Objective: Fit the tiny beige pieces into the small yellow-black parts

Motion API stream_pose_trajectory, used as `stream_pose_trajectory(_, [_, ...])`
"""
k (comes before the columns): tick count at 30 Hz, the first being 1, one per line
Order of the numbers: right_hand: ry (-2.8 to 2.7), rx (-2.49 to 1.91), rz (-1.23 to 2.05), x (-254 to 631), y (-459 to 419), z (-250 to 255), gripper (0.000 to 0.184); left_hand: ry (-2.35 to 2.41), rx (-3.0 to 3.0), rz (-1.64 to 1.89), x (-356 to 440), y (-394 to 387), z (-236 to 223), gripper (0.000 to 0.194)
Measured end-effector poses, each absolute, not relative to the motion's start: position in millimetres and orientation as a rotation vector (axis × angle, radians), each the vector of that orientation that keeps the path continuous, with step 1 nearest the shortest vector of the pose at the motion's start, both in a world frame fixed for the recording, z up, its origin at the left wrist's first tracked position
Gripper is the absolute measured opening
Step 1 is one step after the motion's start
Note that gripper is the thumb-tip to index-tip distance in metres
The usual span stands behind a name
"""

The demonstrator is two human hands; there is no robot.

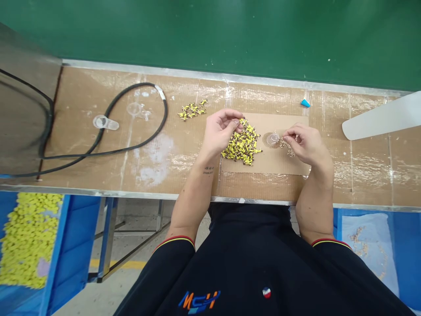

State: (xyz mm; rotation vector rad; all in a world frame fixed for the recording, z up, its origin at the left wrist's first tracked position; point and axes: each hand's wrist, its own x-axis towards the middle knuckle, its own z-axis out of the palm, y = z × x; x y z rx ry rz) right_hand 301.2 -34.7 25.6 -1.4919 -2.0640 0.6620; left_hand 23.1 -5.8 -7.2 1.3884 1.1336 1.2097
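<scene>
Left hand (222,130) is narrowly curled at the upper left edge of the heap of yellow figurines (242,147), mid-frame; whether it grips one, I cannot tell. Right hand (305,142), farther from the heap, has thumb and forefinger pinched together; anything between them is too small to tell. Just left of that pinch stands a round clear plastic cup (272,139); small pale pieces (290,152) lie beneath. Figurines look yellow with dark brown ends, their long axes pointing every way.

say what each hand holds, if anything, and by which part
It cannot be told: the left hand is at the yellow pieces, the right hand by the beige pieces; anything pinched there is too small to make out.
</scene>
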Motion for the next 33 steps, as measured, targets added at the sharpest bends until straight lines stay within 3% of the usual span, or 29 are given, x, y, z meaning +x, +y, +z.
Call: stream_pose_trajectory(33, [-2.031, -1.845, 0.552, 299.8, -22.5, 2.2, 0.007, 1.183, 1.451, 1.242, 18.4, -4.3, -10.7, 0.009])
